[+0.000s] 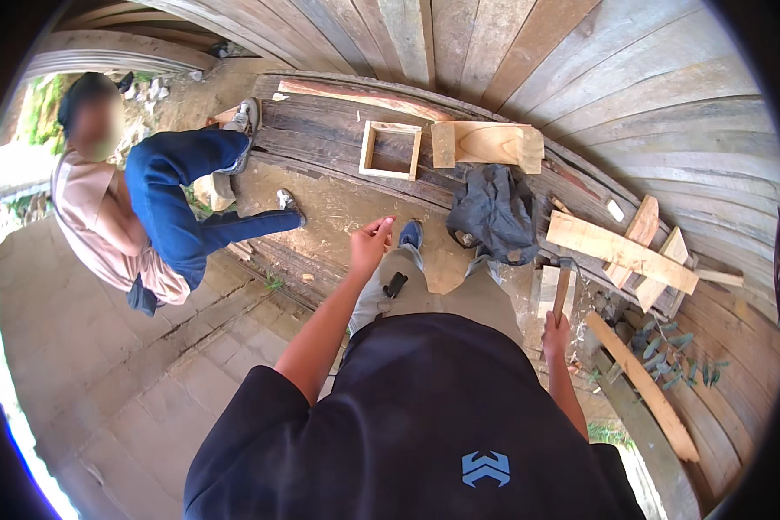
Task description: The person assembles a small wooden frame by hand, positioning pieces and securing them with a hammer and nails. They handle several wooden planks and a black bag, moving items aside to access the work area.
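One square pale-wood frame (367, 149) looks joined on all four sides; other boards seem yet to be assembled.
The frame sits on the dark weathered plank desk (312, 132), beside one trough-shaped pale-wood piece (497, 144), apparently joined too. Rightward, one long pale board (620, 250) lies across two short pale boards (640, 232), their fastening unclear. The right hand (556, 335) has its grip closed around one wooden-handled hammer (562, 293); the left hand (373, 244) is curled, its contents indistinguishable.
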`<state>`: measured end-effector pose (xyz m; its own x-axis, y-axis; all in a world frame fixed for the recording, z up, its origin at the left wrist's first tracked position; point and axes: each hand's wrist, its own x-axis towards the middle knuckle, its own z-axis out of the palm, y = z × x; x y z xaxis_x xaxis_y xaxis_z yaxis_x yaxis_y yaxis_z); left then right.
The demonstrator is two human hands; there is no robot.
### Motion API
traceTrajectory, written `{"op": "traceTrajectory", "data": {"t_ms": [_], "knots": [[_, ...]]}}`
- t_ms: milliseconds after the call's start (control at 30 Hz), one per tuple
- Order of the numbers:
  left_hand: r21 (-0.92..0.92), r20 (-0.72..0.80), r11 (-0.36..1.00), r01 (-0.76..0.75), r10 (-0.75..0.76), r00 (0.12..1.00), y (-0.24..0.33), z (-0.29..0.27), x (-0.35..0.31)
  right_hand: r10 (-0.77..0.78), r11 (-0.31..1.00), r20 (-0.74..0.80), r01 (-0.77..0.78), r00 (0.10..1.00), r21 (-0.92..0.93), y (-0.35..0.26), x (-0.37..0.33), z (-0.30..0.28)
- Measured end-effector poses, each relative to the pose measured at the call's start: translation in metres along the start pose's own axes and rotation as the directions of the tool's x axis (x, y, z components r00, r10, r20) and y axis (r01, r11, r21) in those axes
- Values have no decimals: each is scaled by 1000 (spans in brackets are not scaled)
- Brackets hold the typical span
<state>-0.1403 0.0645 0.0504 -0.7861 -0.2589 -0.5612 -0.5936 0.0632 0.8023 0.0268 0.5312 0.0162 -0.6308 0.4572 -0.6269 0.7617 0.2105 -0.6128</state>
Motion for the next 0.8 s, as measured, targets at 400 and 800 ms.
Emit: {"op": "traceTrajectory", "data": {"t_ms": [400, 800], "knots": [[327, -11, 945, 9, -6, 1000, -44, -164, 36, -211, 963, -409, 117, 888, -244, -170, 61, 185], [150, -268, 938, -312, 342, 900, -28, -211, -32, -276, 951, -168, 244, 946, -189, -257, 144, 267]]}}
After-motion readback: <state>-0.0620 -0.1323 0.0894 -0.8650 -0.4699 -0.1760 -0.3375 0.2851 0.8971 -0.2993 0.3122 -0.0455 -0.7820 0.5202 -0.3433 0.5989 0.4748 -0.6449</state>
